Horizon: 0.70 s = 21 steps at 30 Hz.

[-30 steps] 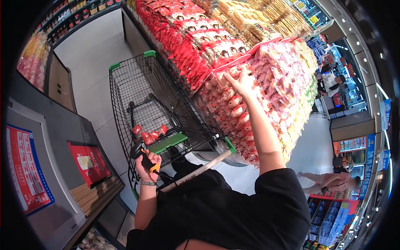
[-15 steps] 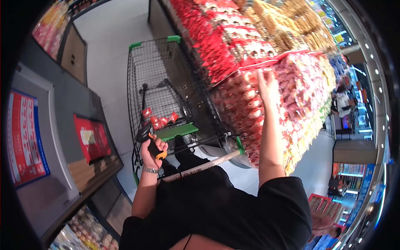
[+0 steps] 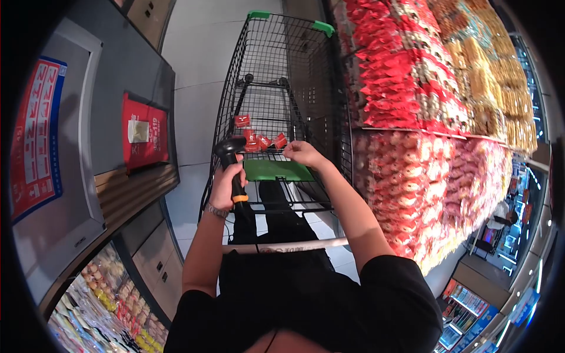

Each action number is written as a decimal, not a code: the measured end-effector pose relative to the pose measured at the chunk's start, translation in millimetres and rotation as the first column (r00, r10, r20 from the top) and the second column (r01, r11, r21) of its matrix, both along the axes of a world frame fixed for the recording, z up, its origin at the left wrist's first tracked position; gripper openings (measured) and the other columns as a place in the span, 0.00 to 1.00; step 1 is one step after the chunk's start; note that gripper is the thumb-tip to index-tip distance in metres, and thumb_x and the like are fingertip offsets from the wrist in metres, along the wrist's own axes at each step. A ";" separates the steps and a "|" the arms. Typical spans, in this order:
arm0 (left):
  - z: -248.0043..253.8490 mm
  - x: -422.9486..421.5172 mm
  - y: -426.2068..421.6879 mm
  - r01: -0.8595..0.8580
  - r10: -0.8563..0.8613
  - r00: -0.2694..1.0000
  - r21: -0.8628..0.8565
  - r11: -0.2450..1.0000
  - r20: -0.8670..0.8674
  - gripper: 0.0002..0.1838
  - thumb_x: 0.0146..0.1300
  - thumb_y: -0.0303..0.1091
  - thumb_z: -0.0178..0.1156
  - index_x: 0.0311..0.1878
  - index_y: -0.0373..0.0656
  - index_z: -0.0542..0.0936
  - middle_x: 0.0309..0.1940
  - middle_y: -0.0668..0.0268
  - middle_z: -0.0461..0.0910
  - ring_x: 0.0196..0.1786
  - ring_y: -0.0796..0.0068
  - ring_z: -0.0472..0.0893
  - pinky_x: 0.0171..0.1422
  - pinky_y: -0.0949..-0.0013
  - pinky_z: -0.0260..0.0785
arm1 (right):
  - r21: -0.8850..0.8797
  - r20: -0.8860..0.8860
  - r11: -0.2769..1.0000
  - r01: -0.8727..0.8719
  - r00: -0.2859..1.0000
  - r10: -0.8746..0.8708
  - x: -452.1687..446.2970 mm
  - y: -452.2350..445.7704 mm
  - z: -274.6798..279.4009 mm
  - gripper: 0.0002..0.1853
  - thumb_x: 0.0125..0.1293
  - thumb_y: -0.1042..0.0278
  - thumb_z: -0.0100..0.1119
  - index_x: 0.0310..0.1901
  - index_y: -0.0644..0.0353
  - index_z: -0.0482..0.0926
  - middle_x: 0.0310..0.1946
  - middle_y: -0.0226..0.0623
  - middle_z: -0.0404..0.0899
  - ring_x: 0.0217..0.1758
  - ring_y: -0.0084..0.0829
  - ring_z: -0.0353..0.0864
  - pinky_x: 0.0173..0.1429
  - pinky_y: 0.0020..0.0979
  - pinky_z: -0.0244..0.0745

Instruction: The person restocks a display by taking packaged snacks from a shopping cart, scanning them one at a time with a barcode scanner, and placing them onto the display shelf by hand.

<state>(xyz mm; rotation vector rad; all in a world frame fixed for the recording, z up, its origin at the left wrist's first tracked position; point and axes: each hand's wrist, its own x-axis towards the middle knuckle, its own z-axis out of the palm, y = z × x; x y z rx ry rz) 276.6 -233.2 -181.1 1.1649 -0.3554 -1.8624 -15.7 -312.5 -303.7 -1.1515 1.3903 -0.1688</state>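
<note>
My left hand point(image 3: 222, 185) is wrapped round the grip of a black handheld barcode scanner point(image 3: 228, 148) with an orange-yellow part low on its handle. Its head is above the near left part of the shopping cart point(image 3: 259, 44). Over the cart, my right hand point(image 3: 306, 155) has its fingers curled together; what they hold, if anything, cannot be made out. Just beyond its fingertips are several small red packets point(image 3: 263, 141) in the wire basket. The cart's green flap point(image 3: 278, 170) lies below and between the hands.
On the right rises a display of bagged snacks point(image 3: 406, 176), with red bags point(image 3: 388, 76) and golden bags point(image 3: 477, 70) farther along. To the left stand a grey counter panel point(image 3: 126, 47) and a red sign point(image 3: 141, 132). The cart's handlebar point(image 3: 288, 244) crosses in front of my body.
My right hand has come away from the bagged snacks to above the cart, and its fingers have closed. My left hand keeps the scanner, now more upright. The view has turned rightward.
</note>
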 end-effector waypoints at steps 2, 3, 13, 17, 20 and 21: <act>-1.2 -4.8 2.6 -0.015 0.015 1.000 0.023 1.000 0.000 0.20 0.68 0.35 0.58 0.60 0.39 0.73 0.23 0.68 0.74 0.27 0.77 0.73 0.37 0.70 0.69 | 0.103 -0.164 0.994 0.025 0.986 -0.008 -0.8 -10.0 -68.4 0.14 0.59 0.58 0.71 0.40 0.59 0.83 0.31 0.32 0.83 0.36 0.27 0.81 0.46 0.32 0.77; 3.1 -7.3 1.3 -0.012 0.010 0.999 0.047 0.999 0.045 0.20 0.67 0.35 0.59 0.60 0.39 0.73 0.24 0.68 0.74 0.27 0.77 0.73 0.37 0.71 0.69 | 0.120 -0.262 0.992 0.045 0.965 -0.012 0.1 -14.0 -90.8 0.16 0.59 0.59 0.71 0.42 0.60 0.83 0.33 0.34 0.83 0.37 0.29 0.82 0.47 0.32 0.78; 31.5 -13.8 -4.3 0.111 -0.135 0.987 0.236 0.965 0.088 0.26 0.63 0.34 0.57 0.62 0.34 0.68 0.27 0.68 0.73 0.34 0.77 0.74 0.46 0.70 0.69 | -0.027 -0.662 0.997 -0.069 0.748 0.034 13.7 -27.1 -242.9 0.46 0.48 0.49 0.77 0.64 0.64 0.65 0.62 0.55 0.71 0.70 0.53 0.68 0.73 0.42 0.66; 32.8 -12.0 -3.7 0.168 -0.176 0.984 0.235 0.957 0.012 0.26 0.62 0.32 0.60 0.62 0.36 0.68 0.29 0.69 0.74 0.33 0.79 0.74 0.44 0.71 0.69 | 0.063 -0.679 0.998 -0.010 0.733 0.050 17.7 -30.2 -266.1 0.47 0.45 0.52 0.80 0.64 0.61 0.64 0.65 0.49 0.69 0.71 0.50 0.67 0.74 0.42 0.66; 27.4 -12.5 0.2 0.162 -0.154 0.987 0.231 0.960 -0.051 0.23 0.64 0.26 0.61 0.62 0.38 0.70 0.31 0.72 0.73 0.32 0.84 0.73 0.38 0.75 0.68 | 0.114 -0.687 0.993 0.011 0.723 0.070 26.0 -31.1 -267.3 0.49 0.43 0.53 0.82 0.64 0.58 0.63 0.65 0.46 0.68 0.71 0.48 0.66 0.73 0.41 0.67; 26.8 -12.8 -0.4 0.163 -0.152 0.986 0.238 0.958 -0.065 0.23 0.64 0.26 0.62 0.62 0.38 0.70 0.32 0.72 0.73 0.32 0.84 0.73 0.38 0.75 0.68 | 0.103 -0.701 0.994 0.025 0.711 0.055 29.1 -30.8 -267.8 0.49 0.42 0.54 0.83 0.64 0.57 0.63 0.64 0.45 0.68 0.71 0.47 0.66 0.73 0.42 0.67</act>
